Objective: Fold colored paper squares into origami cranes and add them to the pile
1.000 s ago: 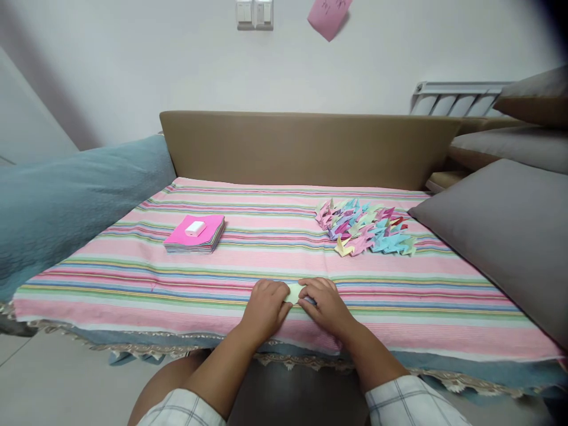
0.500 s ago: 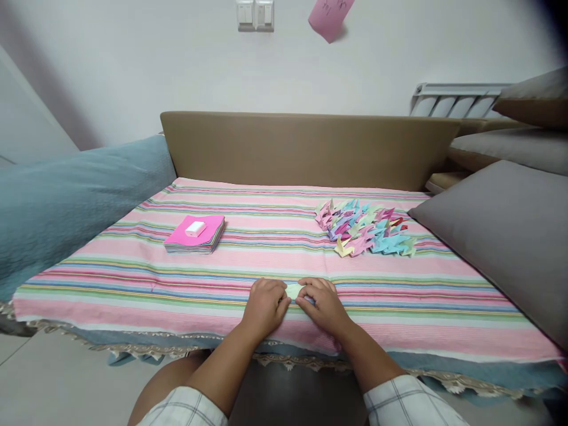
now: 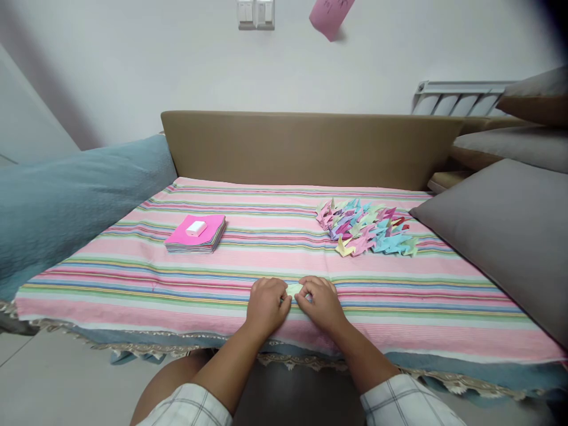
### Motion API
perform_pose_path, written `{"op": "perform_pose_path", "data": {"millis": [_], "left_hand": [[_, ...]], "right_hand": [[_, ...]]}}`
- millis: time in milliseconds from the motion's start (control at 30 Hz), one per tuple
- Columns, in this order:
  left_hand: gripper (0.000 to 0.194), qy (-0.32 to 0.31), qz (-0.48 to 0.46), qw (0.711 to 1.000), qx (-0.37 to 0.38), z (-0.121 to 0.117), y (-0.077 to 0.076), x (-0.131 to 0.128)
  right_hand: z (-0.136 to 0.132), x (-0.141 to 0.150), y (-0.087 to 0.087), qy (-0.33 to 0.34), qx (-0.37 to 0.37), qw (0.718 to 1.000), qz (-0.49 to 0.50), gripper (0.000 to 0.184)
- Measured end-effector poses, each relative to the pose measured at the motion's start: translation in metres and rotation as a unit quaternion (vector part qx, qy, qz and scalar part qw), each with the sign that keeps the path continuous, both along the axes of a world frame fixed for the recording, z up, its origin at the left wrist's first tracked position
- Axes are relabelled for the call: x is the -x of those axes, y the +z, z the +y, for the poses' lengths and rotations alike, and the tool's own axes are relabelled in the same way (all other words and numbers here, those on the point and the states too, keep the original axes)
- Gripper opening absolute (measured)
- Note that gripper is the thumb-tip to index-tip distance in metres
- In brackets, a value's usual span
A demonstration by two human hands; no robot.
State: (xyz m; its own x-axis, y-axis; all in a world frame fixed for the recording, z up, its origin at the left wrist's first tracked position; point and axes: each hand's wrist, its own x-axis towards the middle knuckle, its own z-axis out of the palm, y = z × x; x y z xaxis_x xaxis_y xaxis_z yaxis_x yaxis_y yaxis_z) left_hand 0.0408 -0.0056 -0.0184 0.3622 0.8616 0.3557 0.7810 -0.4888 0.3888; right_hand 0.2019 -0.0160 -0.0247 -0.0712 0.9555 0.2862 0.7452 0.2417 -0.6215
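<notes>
A small pale green piece of paper (image 3: 293, 289) lies on the striped cloth (image 3: 266, 260) near its front edge. My left hand (image 3: 266, 305) and my right hand (image 3: 320, 302) sit side by side on it, fingers curled and pressed onto the paper. Most of the paper is hidden under the fingers. Farther back to the left lies a stack of coloured paper squares (image 3: 195, 235), pink on top, with a small white block (image 3: 196, 228) resting on it. At the back right is a heap of several folded paper cranes (image 3: 366, 228) in mixed colours.
A teal cushion (image 3: 66, 201) lies along the left side. Grey cushions (image 3: 506, 231) crowd the right edge. A tan backrest (image 3: 306, 148) runs behind the cloth. A pink note (image 3: 331, 15) and light switches (image 3: 256, 13) are on the wall.
Both hands have drawn closer together over the green paper, covering more of it. Nothing else on the cloth has moved.
</notes>
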Motion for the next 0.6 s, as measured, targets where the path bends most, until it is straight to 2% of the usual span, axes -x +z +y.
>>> {"op": "perform_pose_path", "data": {"millis": [200, 333, 467, 600], "left_hand": [[0.004, 0.024, -0.017, 0.998, 0.047, 0.002, 0.004, 0.001], [0.014, -0.026, -0.024, 0.997, 0.061, 0.007, 0.002, 0.005], [0.026, -0.053, 0.000, 0.998, 0.016, 0.007, -0.006, 0.008], [0.029, -0.056, 0.021, 0.997, -0.041, 0.002, -0.009, 0.008]], "right_hand": [[0.002, -0.001, -0.001, -0.013, 0.010, 1.000, 0.023, 0.005], [0.004, -0.005, -0.002, 0.005, 0.024, 0.999, 0.041, 0.005], [0.004, -0.008, -0.002, 0.011, 0.024, 0.999, 0.040, 0.012], [0.003, -0.006, 0.000, 0.010, 0.008, 1.000, 0.018, 0.021]]}}
